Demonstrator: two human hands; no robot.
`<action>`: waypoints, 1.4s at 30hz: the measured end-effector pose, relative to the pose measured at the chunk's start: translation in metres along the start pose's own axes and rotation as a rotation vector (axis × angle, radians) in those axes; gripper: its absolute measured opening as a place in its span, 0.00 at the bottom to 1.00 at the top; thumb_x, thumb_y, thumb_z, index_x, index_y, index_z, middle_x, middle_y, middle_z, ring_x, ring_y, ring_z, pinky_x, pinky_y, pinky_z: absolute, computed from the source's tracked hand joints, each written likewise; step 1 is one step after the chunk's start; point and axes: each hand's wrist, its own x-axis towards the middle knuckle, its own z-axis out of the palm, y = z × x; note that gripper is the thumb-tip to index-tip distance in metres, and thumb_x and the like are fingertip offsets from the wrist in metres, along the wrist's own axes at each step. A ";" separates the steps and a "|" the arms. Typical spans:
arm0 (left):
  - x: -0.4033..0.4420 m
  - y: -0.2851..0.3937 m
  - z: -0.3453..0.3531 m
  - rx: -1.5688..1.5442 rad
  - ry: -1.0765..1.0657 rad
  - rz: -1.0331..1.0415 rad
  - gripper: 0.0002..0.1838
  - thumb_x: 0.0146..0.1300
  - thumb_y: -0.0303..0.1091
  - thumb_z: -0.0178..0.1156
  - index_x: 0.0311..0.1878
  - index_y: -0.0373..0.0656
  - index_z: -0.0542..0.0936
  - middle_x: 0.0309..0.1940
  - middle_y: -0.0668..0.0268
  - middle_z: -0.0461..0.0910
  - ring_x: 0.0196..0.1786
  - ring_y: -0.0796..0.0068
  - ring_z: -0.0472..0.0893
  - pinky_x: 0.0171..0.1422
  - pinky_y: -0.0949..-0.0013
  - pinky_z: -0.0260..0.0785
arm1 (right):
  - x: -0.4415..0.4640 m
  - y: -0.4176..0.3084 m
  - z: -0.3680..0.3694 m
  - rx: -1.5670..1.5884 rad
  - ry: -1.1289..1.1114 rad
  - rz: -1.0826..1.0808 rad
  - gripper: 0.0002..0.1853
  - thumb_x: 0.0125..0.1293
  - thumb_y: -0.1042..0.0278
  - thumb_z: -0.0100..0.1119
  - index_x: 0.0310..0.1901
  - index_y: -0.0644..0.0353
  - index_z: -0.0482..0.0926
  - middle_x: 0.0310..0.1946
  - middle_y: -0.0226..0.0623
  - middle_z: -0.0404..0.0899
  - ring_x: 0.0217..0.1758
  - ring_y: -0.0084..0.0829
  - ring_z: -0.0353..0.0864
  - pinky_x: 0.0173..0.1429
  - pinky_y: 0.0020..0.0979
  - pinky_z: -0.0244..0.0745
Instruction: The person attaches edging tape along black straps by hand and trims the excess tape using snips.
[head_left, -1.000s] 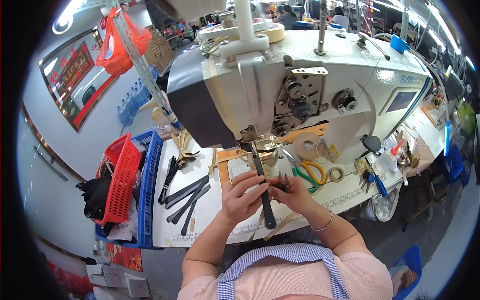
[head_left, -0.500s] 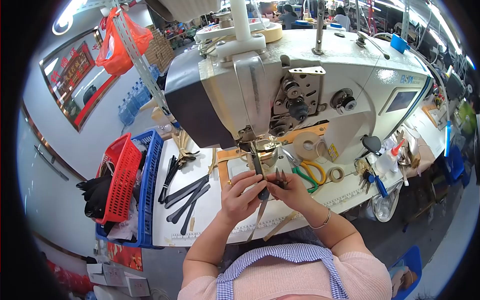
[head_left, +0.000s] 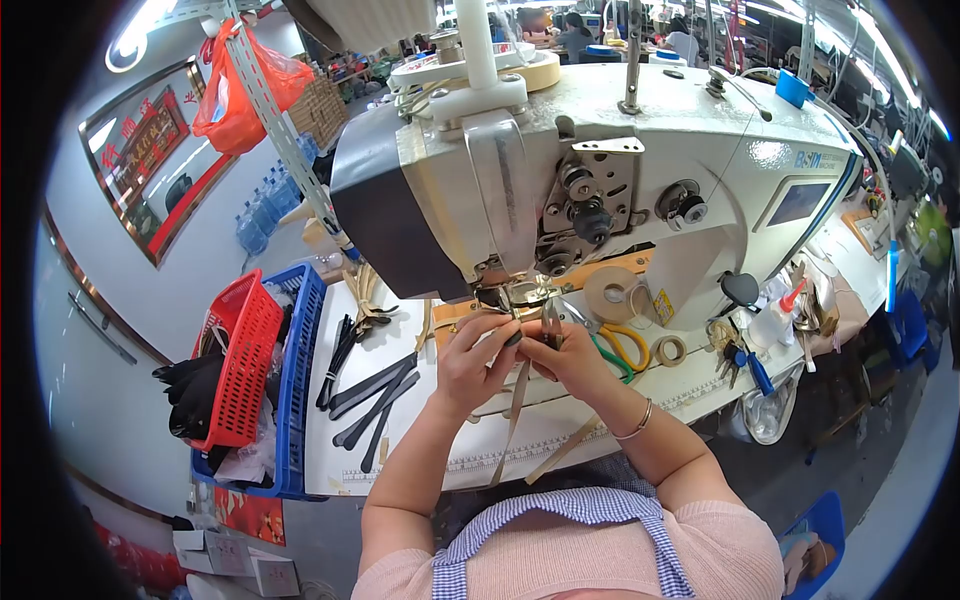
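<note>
Just in front of the needle area of a large sewing machine (head_left: 615,150), my left hand (head_left: 474,368) pinches a dark strip (head_left: 513,338), mostly hidden by the fingers. My right hand (head_left: 570,362) is closed around small metal thread snips (head_left: 551,322), their blades pointing up toward the machine. Its fingertips are beside the strip; whether they also grip it I cannot tell. A narrow beige tape (head_left: 514,420) runs from under the hands down past the table's front edge.
Several black strips (head_left: 375,400) lie left of my hands, beside a red basket (head_left: 240,365) in a blue crate (head_left: 308,345). To the right are yellow-and-green scissors (head_left: 628,345), tape rolls (head_left: 671,350), keys (head_left: 727,357) and a white bottle (head_left: 775,322). A ruler (head_left: 440,470) edges the table.
Both hands have moved slightly up toward the needle area. The snips now point upward and stand higher, and less of the dark strip shows below the fingers.
</note>
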 end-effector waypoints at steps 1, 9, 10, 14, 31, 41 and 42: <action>0.000 0.000 0.000 -0.009 0.003 -0.013 0.13 0.44 0.19 0.64 0.37 0.38 0.82 0.35 0.59 0.80 0.40 0.62 0.81 0.42 0.68 0.75 | 0.001 0.001 -0.002 0.061 -0.007 0.005 0.10 0.65 0.70 0.54 0.46 0.62 0.78 0.24 0.26 0.76 0.19 0.10 0.64 0.21 0.14 0.56; -0.001 0.002 -0.013 0.077 -0.057 0.154 0.15 0.41 0.20 0.65 0.37 0.39 0.81 0.35 0.64 0.78 0.41 0.67 0.80 0.36 0.72 0.74 | -0.045 0.003 0.008 -0.096 -0.062 0.130 0.13 0.67 0.71 0.49 0.51 0.62 0.76 0.24 0.26 0.76 0.20 0.12 0.64 0.24 0.15 0.60; -0.001 0.002 -0.012 0.089 -0.047 0.174 0.15 0.40 0.22 0.66 0.36 0.40 0.81 0.35 0.65 0.78 0.40 0.67 0.80 0.36 0.72 0.74 | -0.047 0.003 0.009 -0.099 -0.058 0.145 0.13 0.67 0.71 0.49 0.52 0.62 0.76 0.24 0.26 0.76 0.21 0.12 0.64 0.24 0.15 0.60; 0.000 0.000 -0.015 0.088 -0.074 0.149 0.14 0.42 0.23 0.65 0.36 0.40 0.81 0.36 0.67 0.78 0.40 0.68 0.80 0.37 0.71 0.73 | -0.048 -0.001 0.005 -0.099 -0.063 0.118 0.13 0.68 0.71 0.49 0.52 0.61 0.76 0.24 0.26 0.76 0.21 0.12 0.64 0.25 0.15 0.60; 0.002 -0.039 0.001 -0.055 -0.009 0.039 0.12 0.40 0.17 0.65 0.31 0.42 0.82 0.29 0.64 0.79 0.35 0.66 0.81 0.40 0.69 0.75 | -0.022 -0.004 -0.001 -0.178 -0.031 0.113 0.13 0.68 0.69 0.49 0.51 0.58 0.77 0.25 0.24 0.76 0.23 0.11 0.66 0.25 0.14 0.61; 0.000 -0.042 0.008 0.121 0.067 0.168 0.11 0.42 0.25 0.67 0.32 0.43 0.81 0.30 0.69 0.79 0.35 0.69 0.80 0.36 0.70 0.72 | -0.010 0.000 0.005 -0.457 -0.013 -0.044 0.07 0.66 0.73 0.50 0.43 0.64 0.76 0.26 0.28 0.77 0.30 0.16 0.73 0.37 0.22 0.71; 0.000 -0.043 0.007 0.121 0.058 0.170 0.11 0.42 0.26 0.67 0.32 0.43 0.81 0.30 0.69 0.79 0.35 0.69 0.80 0.36 0.71 0.72 | -0.010 0.002 0.006 -0.469 -0.012 -0.080 0.07 0.66 0.74 0.50 0.43 0.64 0.76 0.25 0.29 0.77 0.29 0.17 0.73 0.37 0.22 0.71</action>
